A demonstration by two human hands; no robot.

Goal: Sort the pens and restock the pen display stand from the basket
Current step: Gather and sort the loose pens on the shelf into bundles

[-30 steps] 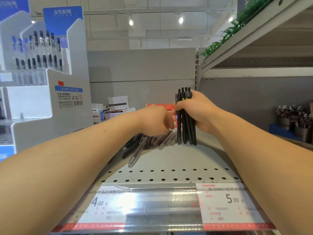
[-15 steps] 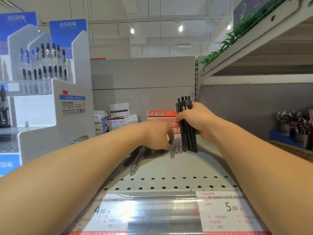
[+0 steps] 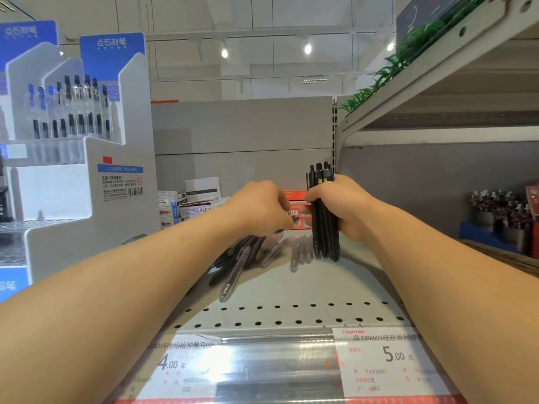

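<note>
On the perforated grey metal shelf [image 3: 291, 287], right hand [image 3: 347, 208] clamps upright black pens [image 3: 323, 217]; left hand [image 3: 259, 211], curled, has lifted off the loose pens [image 3: 262, 252]; contents unclear.

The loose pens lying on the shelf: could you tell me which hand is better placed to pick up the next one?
Left. The left hand hovers directly over the loose pens, while the right hand already grips an upright black pen bundle.

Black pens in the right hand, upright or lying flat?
Upright: the black pens stand vertically in the right hand, tips near the shelf.
</note>
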